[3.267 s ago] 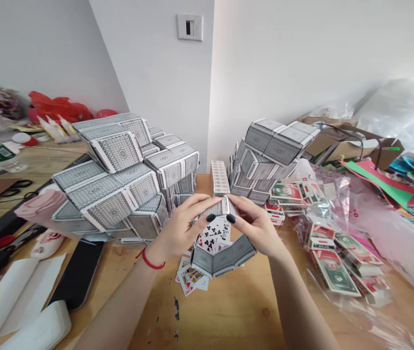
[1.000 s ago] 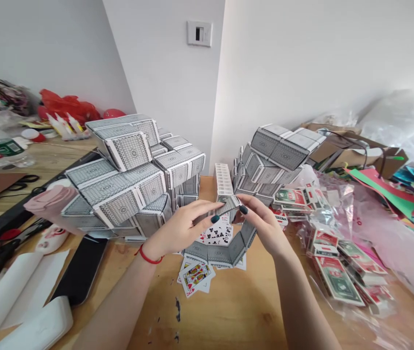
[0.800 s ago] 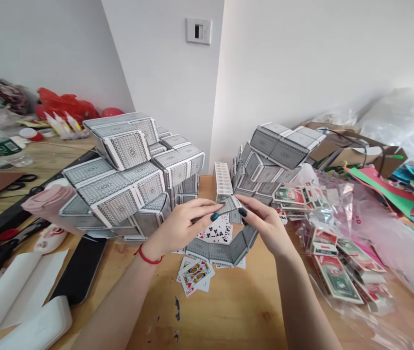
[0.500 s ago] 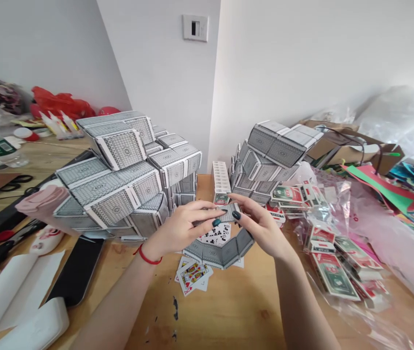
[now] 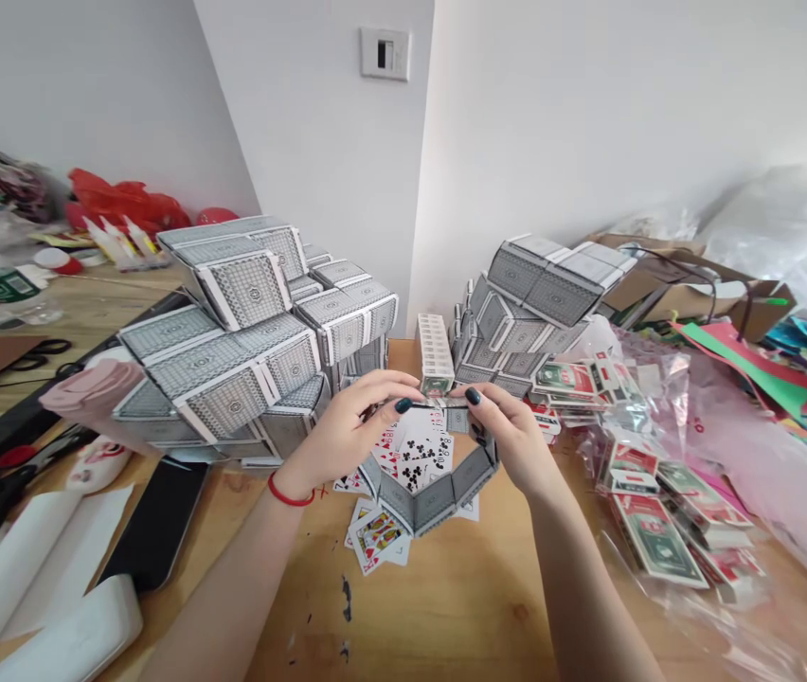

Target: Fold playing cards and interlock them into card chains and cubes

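Observation:
Both hands hold a ring made of folded playing cards [image 5: 436, 483] above the wooden table [image 5: 460, 597]. My left hand [image 5: 350, 431], with a red string at the wrist, pinches the ring's upper left side. My right hand [image 5: 510, 440] pinches the upper right side. The thumbs nearly meet at the ring's top. The ring's outside shows grey patterned backs; club faces show inside. Loose face cards [image 5: 375, 535] lie on the table under the ring.
Stacks of grey card blocks stand behind at the left [image 5: 247, 332] and right [image 5: 538, 298]. A white block strip [image 5: 436, 352] stands between them. Red and green card boxes in clear bags [image 5: 649, 474] lie right. A black slab [image 5: 158, 526] and white rolls [image 5: 34, 578] lie left.
The hands have tilted the card ring so its open inside faces me more, and the thumbs have shifted up to its top edge. The rest of the table is unchanged.

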A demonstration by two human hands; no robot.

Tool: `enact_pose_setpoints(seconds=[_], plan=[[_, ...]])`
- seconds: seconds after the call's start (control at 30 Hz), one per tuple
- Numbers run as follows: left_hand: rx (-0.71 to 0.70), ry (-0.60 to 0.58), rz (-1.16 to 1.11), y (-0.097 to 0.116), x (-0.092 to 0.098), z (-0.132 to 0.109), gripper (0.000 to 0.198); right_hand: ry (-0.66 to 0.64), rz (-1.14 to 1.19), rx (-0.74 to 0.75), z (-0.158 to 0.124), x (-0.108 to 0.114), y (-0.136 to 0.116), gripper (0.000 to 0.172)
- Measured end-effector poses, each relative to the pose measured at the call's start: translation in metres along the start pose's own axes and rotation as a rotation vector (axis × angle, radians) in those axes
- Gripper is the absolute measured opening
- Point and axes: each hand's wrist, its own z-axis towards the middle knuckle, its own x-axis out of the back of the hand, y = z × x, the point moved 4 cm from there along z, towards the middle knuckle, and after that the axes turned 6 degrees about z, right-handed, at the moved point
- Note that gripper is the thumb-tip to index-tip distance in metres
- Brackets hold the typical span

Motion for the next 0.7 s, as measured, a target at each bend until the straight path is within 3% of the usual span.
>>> enact_pose_setpoints(seconds=[0.17,0.4,0.57,0.7], plan=[[0.064,0.018,-0.099,-0.004,-0.004,0.0,0.024,-0.068,-0.031,-0.017,-0.001,-0.007,0.003,0.039],[0.107,0.045,-0.115,-0.001,-0.013,0.0,0.027,-0.052,-0.03,-0.024,-0.001,-0.015,0.005,0.043],[0.086,0.039,-0.173,0.0,-0.015,0.001,0.023,-0.172,-0.017,-0.041,-0.001,-0.021,0.003,0.042],[0.13,0.034,-0.261,-0.004,-0.008,-0.002,0.032,-0.087,0.088,-0.079,0.001,-0.009,0.004,0.039]])
